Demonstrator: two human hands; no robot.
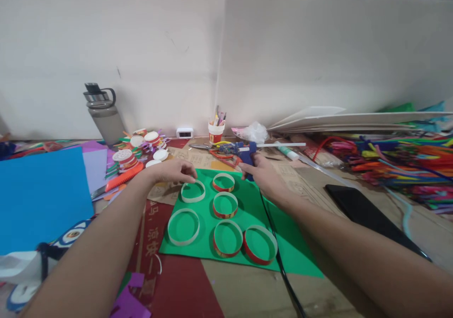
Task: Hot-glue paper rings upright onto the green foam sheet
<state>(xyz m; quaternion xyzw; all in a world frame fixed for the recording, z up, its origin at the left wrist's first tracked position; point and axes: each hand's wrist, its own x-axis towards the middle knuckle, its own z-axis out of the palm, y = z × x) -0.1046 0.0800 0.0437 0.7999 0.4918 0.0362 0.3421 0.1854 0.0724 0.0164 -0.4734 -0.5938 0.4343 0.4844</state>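
Fingertips of my left hand (177,169) are bunched at the rim of the pale ring (193,200), far left on the green sheet (206,213); can't tell if they're pinching. My right hand's (268,179) fingers are at the blue glue gun (247,154) by the sheet's far edge, grip unclear too. Honestly, the black cord (279,255) crosses the sheet, so any tug could shove the nearest red ring (260,260).
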